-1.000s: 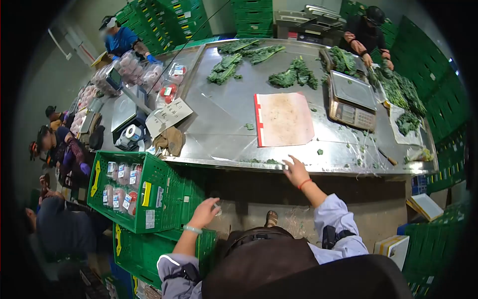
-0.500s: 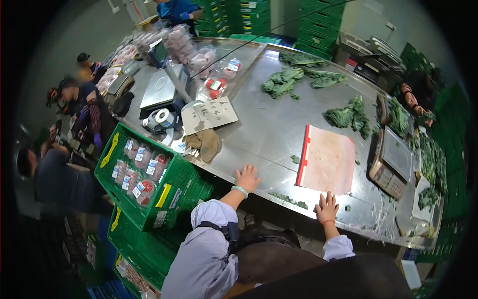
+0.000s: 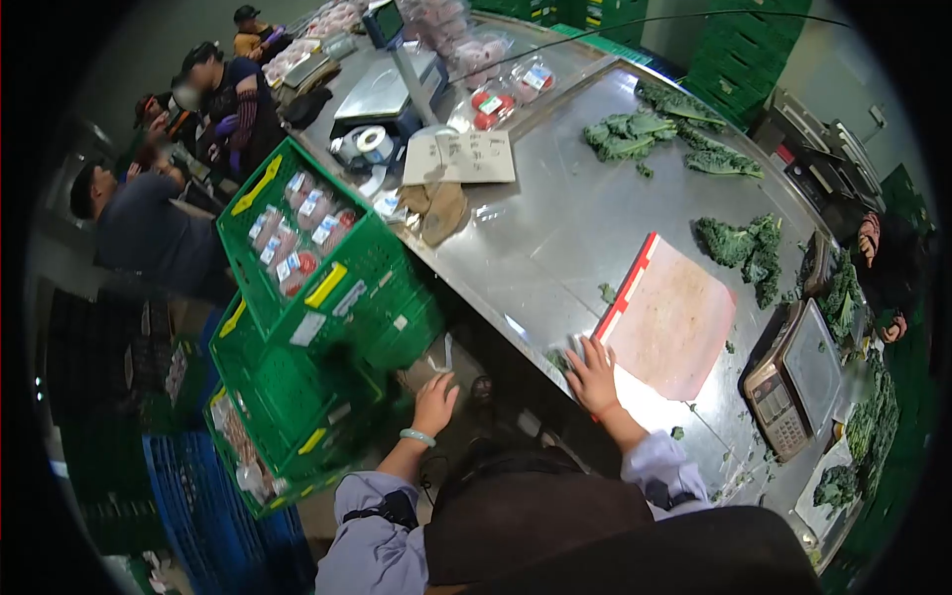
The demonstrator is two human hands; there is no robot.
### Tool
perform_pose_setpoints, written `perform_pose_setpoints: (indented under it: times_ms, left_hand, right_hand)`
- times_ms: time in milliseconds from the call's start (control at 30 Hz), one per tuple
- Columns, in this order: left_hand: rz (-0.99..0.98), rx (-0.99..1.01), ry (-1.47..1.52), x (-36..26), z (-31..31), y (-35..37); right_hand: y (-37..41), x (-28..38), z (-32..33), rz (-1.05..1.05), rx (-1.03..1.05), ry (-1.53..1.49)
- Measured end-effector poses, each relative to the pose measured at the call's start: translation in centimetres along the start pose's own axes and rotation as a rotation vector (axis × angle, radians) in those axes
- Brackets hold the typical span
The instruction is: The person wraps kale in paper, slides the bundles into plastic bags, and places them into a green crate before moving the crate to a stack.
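The step in hand looked like a touch or a steadying at the table's (image 3: 521,263) near edge: the right hand (image 3: 597,384) rested there with its fingers spread wide, holding nothing that showed. Its fingertips lay at the near end of the sheet's (image 3: 679,322) red strip (image 3: 635,273), though whether they pressed on it I could not tell. From there, shifting the sheet would have called for a flat push, and lifting it for a fingertip worked under an edge

The left hand (image 3: 433,405) hung at about 9 o'clock from the right, off the table, its fingers loosely open and no object seen in it. The green crates (image 3: 372,263) stood at 10 o'clock from it

The sheet lay flat on the table, at 2 o'clock from the right hand. It was nearly square; its long axis seemed to follow the strip, from 7 toward 1 o'clock, with the strip side facing 10 o'clock. Kale (image 3: 729,243) lay just beyond it at 1 o'clock, and the scale (image 3: 778,412) stood at 4 o'clock
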State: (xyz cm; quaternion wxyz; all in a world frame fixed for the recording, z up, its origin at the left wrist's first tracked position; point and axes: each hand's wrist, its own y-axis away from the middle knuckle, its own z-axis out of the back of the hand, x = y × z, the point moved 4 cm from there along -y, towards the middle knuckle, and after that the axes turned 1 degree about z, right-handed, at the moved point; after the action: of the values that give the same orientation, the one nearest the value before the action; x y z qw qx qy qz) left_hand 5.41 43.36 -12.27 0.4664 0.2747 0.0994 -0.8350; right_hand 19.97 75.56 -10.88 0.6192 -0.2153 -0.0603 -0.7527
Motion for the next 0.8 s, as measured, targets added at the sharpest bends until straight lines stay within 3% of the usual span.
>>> perform_pose_setpoints:
  times_ms: [33,67,167,333,400,467,533,633,667,733,800]
  left_hand:
    - [0.102,0.121,-0.098,2.9,-1.8,3.0]
    - [0.261,0.412,-0.101,5.1,-2.9,6.6]
    - [0.352,0.796,-0.045,10.0,-6.2,15.3]
    - [0.735,0.876,0.181,13.0,-15.0,29.3]
    - [0.845,0.961,0.329,13.5,-19.1,31.6]
    - [1.088,1.033,0.264,14.3,-22.3,35.3]
    - [1.096,1.113,0.182,15.7,-27.0,38.8]
    - [1.264,1.181,0.216,15.6,-25.8,40.1]
    - [1.287,1.109,0.262,16.8,-26.7,41.2]
    - [1.297,1.055,0.317,18.3,-27.0,42.4]
    - [1.275,0.927,0.376,19.6,-25.9,41.8]
  right_hand:
    - [-1.5,0.1,-1.3,0.025,0.021,-0.012]
    - [-2.0,0.9,-2.1,0.006,0.027,-0.052]
    - [-4.3,2.3,-4.5,-0.010,0.028,-0.090]
    - [-4.5,3.7,-5.7,0.050,0.002,0.067]
    - [-5.4,4.7,-4.7,0.042,-0.159,0.155]
    - [-5.3,5.0,-4.6,0.082,-0.089,0.163]
    - [-4.8,2.4,-6.1,-0.027,0.070,0.058]
    - [-4.8,3.7,-5.7,0.045,-0.040,0.166]
    - [-4.7,3.1,-5.9,-0.016,-0.005,0.139]
    - [-5.1,3.2,-6.0,0.121,0.019,0.302]
    - [-5.0,3.6,-6.1,0.059,0.059,0.319]
